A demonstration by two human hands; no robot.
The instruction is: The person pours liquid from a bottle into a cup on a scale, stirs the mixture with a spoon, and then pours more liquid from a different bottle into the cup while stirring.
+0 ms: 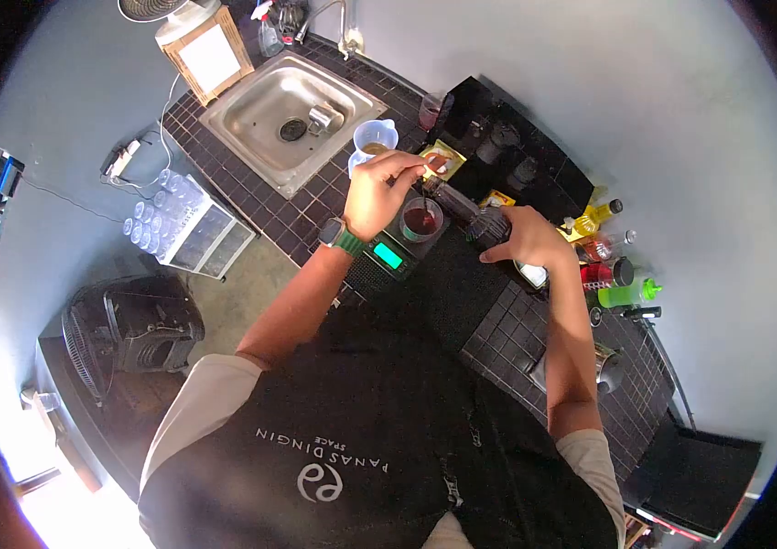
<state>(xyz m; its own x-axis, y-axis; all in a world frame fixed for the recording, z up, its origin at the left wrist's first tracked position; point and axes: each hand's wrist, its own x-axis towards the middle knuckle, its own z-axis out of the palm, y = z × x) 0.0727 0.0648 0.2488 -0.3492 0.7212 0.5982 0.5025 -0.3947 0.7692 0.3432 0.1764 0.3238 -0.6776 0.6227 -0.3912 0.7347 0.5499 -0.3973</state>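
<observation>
My left hand (pixel 380 189) is above the counter with its thumb and forefinger pinched near the neck of a dark bottle; whatever they hold is too small to name. The fingers of my right hand (pixel 530 240) wrap round the body of the dark bottle (pixel 462 207), which lies tilted with its neck to the left. Under the neck, a glass cup (pixel 420 220) with dark red liquid stands on the black scale (pixel 388 255), whose display glows green. Behind my left hand is a clear measuring jug (pixel 376 135). A yellow packet (pixel 442 162) lies behind the bottle neck.
At the upper left is a steel sink (pixel 286 110) with a metal cup in it. Several coloured bottles, among them a green squeeze bottle (pixel 626 294), line the right side. A metal pitcher (pixel 605 368) stands by my right forearm, and a glass (pixel 431 111) near the back wall.
</observation>
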